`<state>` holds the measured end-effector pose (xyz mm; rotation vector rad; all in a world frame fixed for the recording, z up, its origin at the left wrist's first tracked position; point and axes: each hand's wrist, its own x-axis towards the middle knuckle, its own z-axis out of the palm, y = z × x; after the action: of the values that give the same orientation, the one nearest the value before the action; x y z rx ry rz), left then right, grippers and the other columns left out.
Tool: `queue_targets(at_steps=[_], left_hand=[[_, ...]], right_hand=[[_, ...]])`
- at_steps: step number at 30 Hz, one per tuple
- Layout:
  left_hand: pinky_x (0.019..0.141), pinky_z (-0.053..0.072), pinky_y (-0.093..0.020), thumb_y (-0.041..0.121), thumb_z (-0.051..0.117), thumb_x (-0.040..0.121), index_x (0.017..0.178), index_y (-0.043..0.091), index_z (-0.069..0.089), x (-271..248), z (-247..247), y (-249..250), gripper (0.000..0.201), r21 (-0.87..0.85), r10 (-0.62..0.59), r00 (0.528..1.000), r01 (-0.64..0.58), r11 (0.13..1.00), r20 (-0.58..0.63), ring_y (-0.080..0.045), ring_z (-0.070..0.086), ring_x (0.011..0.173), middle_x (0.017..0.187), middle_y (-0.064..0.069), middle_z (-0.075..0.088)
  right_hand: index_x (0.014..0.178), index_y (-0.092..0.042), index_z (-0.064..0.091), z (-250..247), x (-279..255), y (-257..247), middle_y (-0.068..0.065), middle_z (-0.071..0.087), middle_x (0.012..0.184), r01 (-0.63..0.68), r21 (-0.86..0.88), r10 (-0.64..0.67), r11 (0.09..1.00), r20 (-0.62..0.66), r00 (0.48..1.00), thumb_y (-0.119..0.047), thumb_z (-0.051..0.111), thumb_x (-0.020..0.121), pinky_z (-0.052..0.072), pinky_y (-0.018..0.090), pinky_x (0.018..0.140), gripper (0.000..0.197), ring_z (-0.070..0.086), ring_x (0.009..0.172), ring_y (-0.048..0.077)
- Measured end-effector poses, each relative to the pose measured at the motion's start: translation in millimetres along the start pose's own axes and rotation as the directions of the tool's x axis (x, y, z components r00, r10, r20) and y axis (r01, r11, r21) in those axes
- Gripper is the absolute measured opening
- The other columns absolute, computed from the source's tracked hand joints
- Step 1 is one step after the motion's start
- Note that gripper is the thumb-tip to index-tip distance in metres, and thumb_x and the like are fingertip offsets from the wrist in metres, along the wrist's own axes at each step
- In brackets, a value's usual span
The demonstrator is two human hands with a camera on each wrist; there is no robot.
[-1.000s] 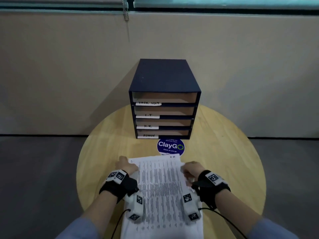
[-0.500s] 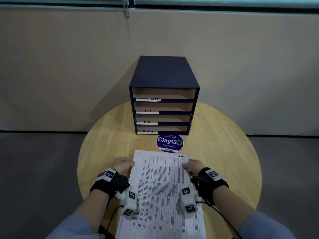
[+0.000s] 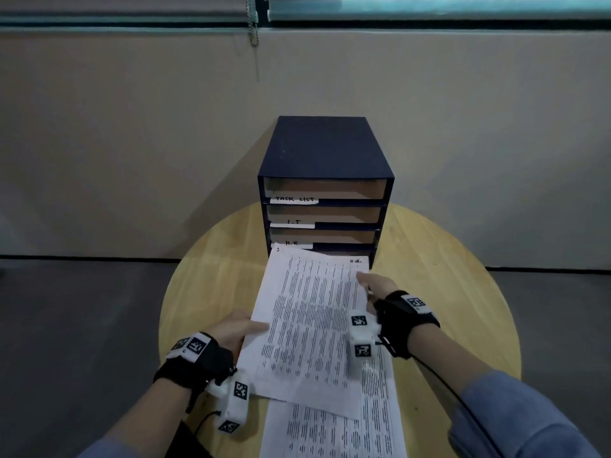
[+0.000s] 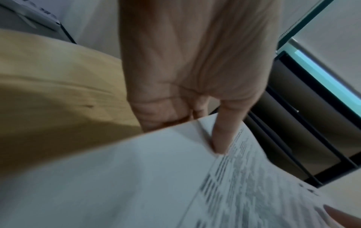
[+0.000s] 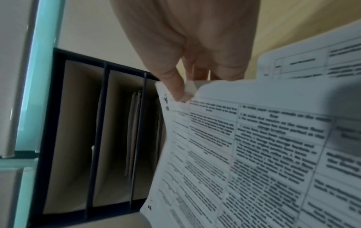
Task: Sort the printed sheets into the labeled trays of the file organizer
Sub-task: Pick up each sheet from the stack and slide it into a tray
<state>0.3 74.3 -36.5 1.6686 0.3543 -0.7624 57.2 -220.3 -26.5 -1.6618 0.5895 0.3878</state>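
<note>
A printed sheet [image 3: 314,325] marked "H.R." at its top right corner is lifted off the table, its far edge in front of the lowest tray of the dark blue file organizer [image 3: 325,153]. My left hand [image 3: 236,328] pinches its left edge, thumb on top [image 4: 221,131]. My right hand [image 3: 372,282] pinches its right edge near the top corner [image 5: 175,86]. The trays carry labels "TASK LIST" [image 3: 294,200], "I.T" [image 3: 292,223] and "H.R" [image 3: 292,243]; the lowest label is hidden by the sheet. More printed sheets [image 3: 330,431] lie on the table beneath.
The organizer stands at the far side of a round wooden table [image 3: 446,276], against a beige wall [image 3: 132,143]. Grey floor [image 3: 66,325] lies on both sides. Some paper shows inside a tray [image 5: 134,131] in the right wrist view.
Both hands have lifted the top sheet off the stack and carried it forward to the organizer's front; it now covers the blue sticker and the lowest label.
</note>
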Motion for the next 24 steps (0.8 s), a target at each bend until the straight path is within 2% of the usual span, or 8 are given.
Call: queue_targets(at_steps=[4,6,8,13,16,20,22,24], left_hand=[[0.098,0.047,-0.049,0.014,0.059,0.093,0.122,-0.004,0.057,16.3,-4.4,21.7,0.034,0.051,0.082,0.993,-0.078,0.996,-0.083,-0.034,0.063,0.106,0.115,-0.019,0.066],[0.090,0.052,-0.043,0.015,0.058,0.094,0.124,-0.005,0.056,27.7,-2.9,37.4,0.036,0.077,0.100,0.990,-0.093,0.993,-0.099,-0.032,0.064,0.103,0.116,-0.018,0.066],[0.096,0.048,-0.043,0.020,0.059,0.093,0.130,-0.004,0.051,36.7,0.4,49.8,0.045,0.107,0.112,0.982,-0.096,0.990,-0.153,-0.033,0.059,0.114,0.128,-0.018,0.060],[0.110,0.034,-0.043,0.019,0.057,0.094,0.136,-0.006,0.044,52.2,4.5,68.8,0.050,0.023,0.106,0.973,-0.104,0.994,-0.205,-0.033,0.045,0.130,0.142,-0.014,0.047],[0.109,0.033,-0.040,0.018,0.053,0.096,0.138,-0.005,0.039,60.6,5.1,85.2,0.050,0.005,0.170,0.938,-0.176,0.984,-0.302,-0.033,0.042,0.133,0.144,-0.014,0.043],[0.108,0.035,-0.041,0.023,0.055,0.096,0.139,-0.002,0.038,70.1,8.4,106.5,0.053,-0.065,0.234,0.898,-0.278,0.959,-0.373,-0.033,0.044,0.131,0.143,-0.015,0.045],[0.100,0.044,-0.041,0.023,0.057,0.095,0.131,-0.001,0.050,73.6,9.6,109.8,0.044,-0.163,0.219,0.925,-0.279,0.946,-0.312,-0.032,0.056,0.118,0.133,-0.015,0.056],[0.076,0.055,-0.037,0.023,0.061,0.092,0.115,0.004,0.059,71.8,10.5,106.7,0.029,-0.195,0.172,0.961,-0.216,0.957,-0.218,-0.030,0.065,0.098,0.114,-0.016,0.066]], right_hand=[[0.096,-0.006,0.062,1.5,-18.7,2.6,0.012,0.062,0.110,-0.092,0.091,0.084,0.992,0.094,0.992,-0.019,0.065,0.087,0.053,0.043,0.088,0.016,0.060,0.101,0.033],[0.080,-0.006,0.054,-0.6,-22.0,7.7,0.014,0.058,0.099,-0.104,0.069,0.094,0.992,0.133,0.987,-0.005,0.057,0.089,0.051,0.041,0.075,0.009,0.055,0.087,0.032],[0.082,-0.005,0.052,-3.7,-16.4,5.7,0.013,0.054,0.085,-0.066,0.093,0.056,0.993,0.109,0.993,0.001,0.051,0.091,0.047,0.035,0.062,0.011,0.052,0.072,0.028],[0.100,-0.002,0.059,-5.1,8.9,-16.2,0.015,0.057,0.094,0.020,0.148,-0.022,0.989,0.010,1.000,-0.008,0.052,0.092,0.044,0.038,0.074,0.012,0.055,0.084,0.030],[0.099,-0.010,0.061,-3.3,5.1,-15.4,0.011,0.059,0.096,0.003,0.072,-0.011,0.997,0.108,0.994,-0.022,0.061,0.090,0.049,0.039,0.073,0.015,0.058,0.087,0.031],[0.105,-0.003,0.061,-10.8,-4.4,3.5,0.013,0.070,0.088,-0.023,-0.129,0.061,0.991,0.301,0.952,-0.017,0.062,0.089,0.044,0.025,0.046,0.021,0.063,0.059,0.021],[0.109,0.000,0.057,-11.0,6.5,6.4,0.014,0.068,0.073,-0.022,0.005,0.020,1.000,0.236,0.971,-0.008,0.054,0.094,0.042,0.022,0.038,0.017,0.059,0.043,0.018],[0.112,0.002,0.052,-8.1,20.7,0.3,0.012,0.065,0.061,-0.039,0.197,0.011,0.980,0.144,0.990,-0.001,0.049,0.096,0.040,0.020,0.035,0.017,0.055,0.035,0.014]])
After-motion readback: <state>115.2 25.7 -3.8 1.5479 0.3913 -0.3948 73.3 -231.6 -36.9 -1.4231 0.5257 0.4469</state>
